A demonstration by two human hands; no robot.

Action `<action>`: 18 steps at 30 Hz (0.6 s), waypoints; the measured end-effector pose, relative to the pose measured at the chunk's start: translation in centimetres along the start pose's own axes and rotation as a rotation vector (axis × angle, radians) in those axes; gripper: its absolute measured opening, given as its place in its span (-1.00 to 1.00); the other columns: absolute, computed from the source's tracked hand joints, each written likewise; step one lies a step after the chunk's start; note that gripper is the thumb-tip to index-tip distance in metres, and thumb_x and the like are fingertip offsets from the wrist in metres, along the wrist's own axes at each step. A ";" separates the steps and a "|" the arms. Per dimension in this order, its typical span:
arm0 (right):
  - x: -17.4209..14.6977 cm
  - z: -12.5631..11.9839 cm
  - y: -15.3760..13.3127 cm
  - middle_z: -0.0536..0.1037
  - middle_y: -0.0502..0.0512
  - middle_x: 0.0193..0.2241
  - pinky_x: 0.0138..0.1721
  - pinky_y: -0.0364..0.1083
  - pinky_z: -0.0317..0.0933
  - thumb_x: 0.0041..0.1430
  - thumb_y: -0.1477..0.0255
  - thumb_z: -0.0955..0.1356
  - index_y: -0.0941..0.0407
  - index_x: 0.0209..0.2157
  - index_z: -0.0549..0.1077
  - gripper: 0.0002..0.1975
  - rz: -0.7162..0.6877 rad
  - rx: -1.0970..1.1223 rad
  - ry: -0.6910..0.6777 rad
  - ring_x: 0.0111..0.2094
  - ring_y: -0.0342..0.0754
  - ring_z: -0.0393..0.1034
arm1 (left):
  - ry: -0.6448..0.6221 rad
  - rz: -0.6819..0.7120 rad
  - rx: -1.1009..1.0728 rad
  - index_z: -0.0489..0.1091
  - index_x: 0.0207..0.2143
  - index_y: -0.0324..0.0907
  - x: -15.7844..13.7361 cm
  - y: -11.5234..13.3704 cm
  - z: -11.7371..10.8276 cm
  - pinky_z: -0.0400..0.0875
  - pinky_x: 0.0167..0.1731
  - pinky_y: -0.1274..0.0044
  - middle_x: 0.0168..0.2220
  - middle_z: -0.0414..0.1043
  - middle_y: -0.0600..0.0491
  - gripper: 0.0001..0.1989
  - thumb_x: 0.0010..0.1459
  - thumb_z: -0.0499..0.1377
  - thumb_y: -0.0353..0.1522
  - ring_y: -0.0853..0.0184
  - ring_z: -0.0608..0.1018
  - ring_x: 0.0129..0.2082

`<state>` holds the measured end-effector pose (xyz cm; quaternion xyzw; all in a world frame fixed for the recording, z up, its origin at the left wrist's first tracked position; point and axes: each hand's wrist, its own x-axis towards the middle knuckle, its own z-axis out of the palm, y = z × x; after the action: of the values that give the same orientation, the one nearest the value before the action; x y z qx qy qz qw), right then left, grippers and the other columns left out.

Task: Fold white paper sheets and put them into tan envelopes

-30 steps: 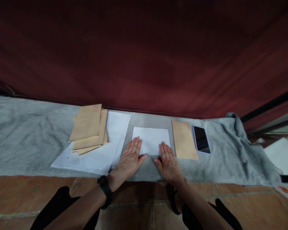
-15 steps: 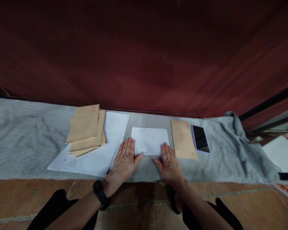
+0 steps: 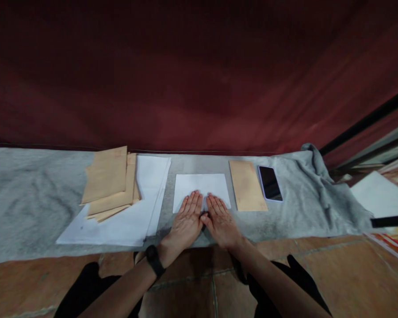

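Note:
A white sheet of paper (image 3: pixel 200 183), apparently folded, lies in front of me on the grey cloth (image 3: pixel 192 163). My left hand (image 3: pixel 187 221) rests flat on its near edge, fingers stretched out. Close beside it, my right hand (image 3: pixel 221 221) also lies flat on the near edge, and the thumbs meet or cross between them. Both hands hide part of that edge. Just right of the paper is a single brown envelope (image 3: pixel 247 185). Left of it, several brown envelopes (image 3: pixel 108 174) lie in a loose pile on larger white sheets (image 3: pixel 122 229).
A phone (image 3: pixel 270 183) with a purple case lies right of the single envelope. Behind the cloth hangs a dark red curtain (image 3: pixel 199 97). The tiled floor (image 3: pixel 172 291) shows at the near edge. A white sheet (image 3: pixel 381 194) and a black bar (image 3: pixel 391 221) are at far right.
Both hands have slid inward from the paper's two sides and now lie together at the middle of its near edge. The view has shifted slightly.

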<state>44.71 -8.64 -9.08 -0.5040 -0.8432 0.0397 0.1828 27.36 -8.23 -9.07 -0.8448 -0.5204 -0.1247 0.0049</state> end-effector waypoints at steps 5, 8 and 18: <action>-0.4 0.5 0.1 0.12 0.40 0.40 0.37 0.16 0.05 0.46 0.11 0.13 0.32 0.43 -0.04 -0.26 0.057 -0.091 0.054 0.42 0.15 0.01 | 0.023 -0.034 0.009 -0.06 0.41 -0.45 0.1 -0.9 0.2 0.09 0.38 0.20 0.44 -0.04 -0.31 -0.35 0.39 -0.12 -0.26 0.09 0.01 0.46; -0.6 0.5 0.5 0.12 0.41 0.40 0.36 0.17 0.04 0.45 0.09 0.13 0.32 0.43 -0.05 -0.24 0.085 -0.124 0.079 0.41 0.19 0.02 | 0.044 -0.078 0.018 -0.06 0.42 -0.44 0.2 -1.6 0.2 0.11 0.37 0.18 0.43 -0.02 -0.33 -0.32 0.41 -0.13 -0.17 0.07 0.04 0.45; -1.1 0.5 1.7 0.13 0.51 0.38 0.34 0.23 0.05 0.44 0.08 0.14 0.40 0.41 0.01 -0.22 0.131 -0.155 0.141 0.40 0.26 0.04 | 0.058 -0.188 0.086 0.07 0.37 -0.48 0.0 -2.5 -0.8 0.08 0.37 0.15 0.39 0.07 -0.37 -0.24 0.40 -0.17 -0.03 0.00 0.13 0.42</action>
<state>46.37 -8.69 -10.30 -0.5723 -0.7940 -0.0493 0.1992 25.00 -7.22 -8.56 -0.7873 -0.6019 -0.1263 0.0446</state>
